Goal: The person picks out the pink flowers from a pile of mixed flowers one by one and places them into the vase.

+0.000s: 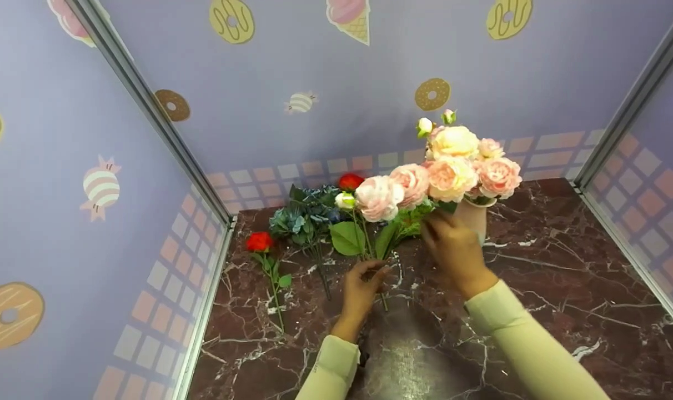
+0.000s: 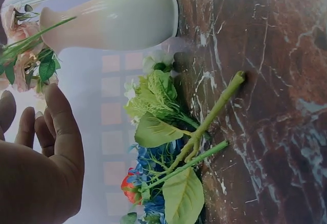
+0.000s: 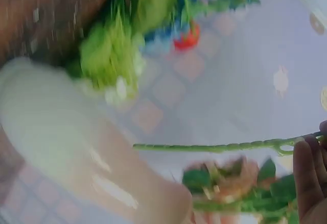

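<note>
My right hand [image 1: 458, 250] is beside the pale pink-and-white vase [image 2: 117, 20], level with its mouth. Between its fingers it pinches a green flower stem [image 3: 219, 147], whose bare end points past the vase. Large pink and cream peony-like blooms [image 1: 453, 178] crowd above and left of the vase; which of them tops the held stem I cannot tell. Some are in the vase. My left hand [image 1: 364, 289] hovers left of the vase with fingers loosely bent; nothing shows in its grasp in the left wrist view. Behind it lies a yellow-green leafy stem [image 2: 222, 99].
Blue flowers [image 1: 297, 219] and a red flower [image 1: 260, 242] on a thin stem lie on the left of the dark marble-patterned table [image 1: 536, 311]. Pale green sprigs [image 2: 158, 94] lie near the vase. Patterned panels [image 1: 358, 111] enclose the back and sides.
</note>
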{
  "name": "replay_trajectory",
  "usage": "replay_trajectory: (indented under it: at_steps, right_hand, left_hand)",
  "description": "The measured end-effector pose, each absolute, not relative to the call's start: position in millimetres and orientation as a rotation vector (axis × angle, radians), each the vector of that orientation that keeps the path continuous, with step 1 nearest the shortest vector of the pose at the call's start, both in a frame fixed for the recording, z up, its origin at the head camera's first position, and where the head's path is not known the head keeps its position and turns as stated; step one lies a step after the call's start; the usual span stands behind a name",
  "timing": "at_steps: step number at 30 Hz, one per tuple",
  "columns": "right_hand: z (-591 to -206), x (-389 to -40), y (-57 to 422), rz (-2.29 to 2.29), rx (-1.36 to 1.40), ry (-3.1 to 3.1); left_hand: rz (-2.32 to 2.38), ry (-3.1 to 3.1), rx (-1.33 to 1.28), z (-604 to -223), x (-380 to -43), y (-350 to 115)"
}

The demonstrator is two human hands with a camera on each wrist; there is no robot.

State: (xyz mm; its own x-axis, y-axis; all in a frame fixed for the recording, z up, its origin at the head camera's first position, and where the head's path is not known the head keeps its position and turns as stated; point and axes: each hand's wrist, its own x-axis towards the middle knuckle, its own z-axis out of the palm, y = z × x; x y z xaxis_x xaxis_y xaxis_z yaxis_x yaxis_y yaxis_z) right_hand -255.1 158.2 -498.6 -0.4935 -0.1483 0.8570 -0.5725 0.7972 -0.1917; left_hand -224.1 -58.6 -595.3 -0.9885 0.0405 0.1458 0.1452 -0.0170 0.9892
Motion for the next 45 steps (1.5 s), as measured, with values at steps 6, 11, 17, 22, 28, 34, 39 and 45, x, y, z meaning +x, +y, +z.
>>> replay_trajectory:
  at_steps: [6, 11, 17, 22, 28, 34, 39, 45]
  right_hand:
    - [-476.3, -272.5, 166.5, 0.446, 0.522, -1.915]
    - [-464.5, -271.9, 165.7, 0.339, 0.527, -1.893]
    - [-457.3, -266.6, 163.1, 0.314, 0.510, -1.887]
    - [-456.2, -265.3, 163.2, 0.352, 0.499, -1.866]
    - [-460.5, -265.3, 163.7, 0.408, 0.428, -1.879]
    - [-462.8, -262.9, 160.7, 0.427, 0.368, -1.842]
    - [-466.6, -265.5, 161.5, 0.451, 0.343, -1.857]
    - [-479.7, -274.7, 167.6, 0.439, 0.269, -1.896]
  left_hand:
    - [-2.224, -2.147, -0.141, -597.0, -223.3, -59.1]
    - [-2.276, -2.111, -0.104, -599.5, -223.2, -59.3]
    - [-2.317, -2.088, -0.090, -603.4, -222.5, -60.2]
    - [-2.317, -2.084, -0.049, -603.7, -222.7, -60.3]
    - [-2.311, -2.097, -0.003, -602.9, -223.2, -59.9]
    - [-2.312, -2.078, -0.024, -603.3, -223.1, -59.9]
    - [-2.339, -2.070, -0.013, -605.0, -223.1, -59.4]
    - [-2.329, -2.066, 0.026, -605.3, -222.1, -58.6]
